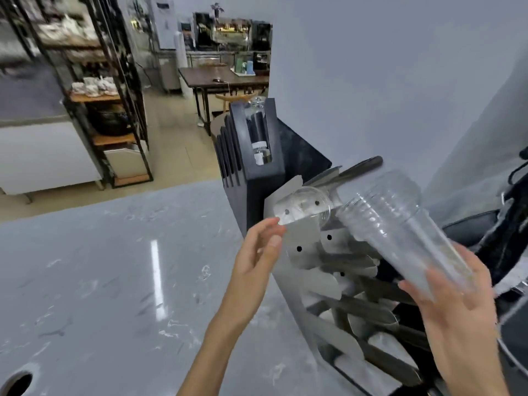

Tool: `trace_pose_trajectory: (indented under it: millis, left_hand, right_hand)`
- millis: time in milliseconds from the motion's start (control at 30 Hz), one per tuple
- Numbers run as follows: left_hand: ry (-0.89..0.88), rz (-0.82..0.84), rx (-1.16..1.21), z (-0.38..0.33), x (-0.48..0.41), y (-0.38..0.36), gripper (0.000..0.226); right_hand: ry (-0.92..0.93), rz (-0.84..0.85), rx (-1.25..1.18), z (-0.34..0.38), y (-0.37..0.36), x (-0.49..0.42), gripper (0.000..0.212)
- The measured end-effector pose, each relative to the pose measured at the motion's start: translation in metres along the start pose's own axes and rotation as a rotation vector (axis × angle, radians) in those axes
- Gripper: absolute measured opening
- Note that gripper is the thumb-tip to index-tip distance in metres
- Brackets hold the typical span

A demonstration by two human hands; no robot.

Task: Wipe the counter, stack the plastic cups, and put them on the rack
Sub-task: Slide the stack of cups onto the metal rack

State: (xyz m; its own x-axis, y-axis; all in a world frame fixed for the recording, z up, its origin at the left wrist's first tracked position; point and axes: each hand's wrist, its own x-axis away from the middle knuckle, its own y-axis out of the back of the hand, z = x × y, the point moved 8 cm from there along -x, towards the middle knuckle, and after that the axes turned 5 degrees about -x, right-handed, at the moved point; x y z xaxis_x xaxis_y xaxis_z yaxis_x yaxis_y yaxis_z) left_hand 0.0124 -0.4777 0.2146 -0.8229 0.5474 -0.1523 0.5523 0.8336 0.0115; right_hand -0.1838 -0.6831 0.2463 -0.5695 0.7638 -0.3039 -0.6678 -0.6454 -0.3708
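Note:
A stack of clear plastic cups [400,230] lies tilted above the grey metal rack [328,270], rims pointing up and left. My right hand [457,304] grips the stack at its lower, narrow end. My left hand [257,252] reaches to the rack's top left, fingers apart, fingertips touching the rim of a single clear cup [305,207] that lies in the top slot. The rack has several slanted slots and stands on the grey marble counter [114,267] at its right side.
A black slotted holder [251,155] with a clear bottle in it stands behind the rack. Dark equipment [508,224] sits at the far right. A round hole [17,381] opens in the counter's near left corner. Shelving and a table stand beyond the counter.

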Motion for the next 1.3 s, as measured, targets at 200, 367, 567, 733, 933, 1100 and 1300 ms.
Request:
trace_pose_trajectory:
  millis: [200,367,567,733,933,1100,1300]
  left_hand:
    - [-0.229,0.096,0.114,-0.076,-0.030,-0.069,0.075]
    - [-0.416,-0.124,-0.246,-0.108,-0.060,-0.026,0.101]
    - [-0.777,-0.102,-1.110,-0.121,-0.047,-0.046,0.096]
    - [-0.763,-0.336,-1.017,-0.144,-0.049,-0.039,0.100]
    - [-0.404,-0.215,-0.242,-0.105,-0.051,-0.051,0.056]
    - [-0.249,-0.176,-0.274,-0.069,-0.065,-0.049,0.039]
    - [0.262,-0.253,-0.204,0.028,-0.091,-0.029,0.018]
  right_hand:
    - [0.068,0.498,0.211,-0.014,-0.090,-0.032,0.072]
    - [0.249,0.596,0.344,0.028,-0.099,-0.074,0.088]
    - [0.378,0.873,0.723,0.046,-0.143,-0.085,0.100]
    - [0.373,0.641,0.421,0.048,-0.121,-0.105,0.081]
    - [0.452,0.282,0.190,0.033,-0.070,-0.103,0.072]
    - [0.429,0.297,0.370,0.023,-0.051,-0.106,0.082]
    - [0.579,0.634,1.041,-0.009,-0.092,-0.111,0.086]
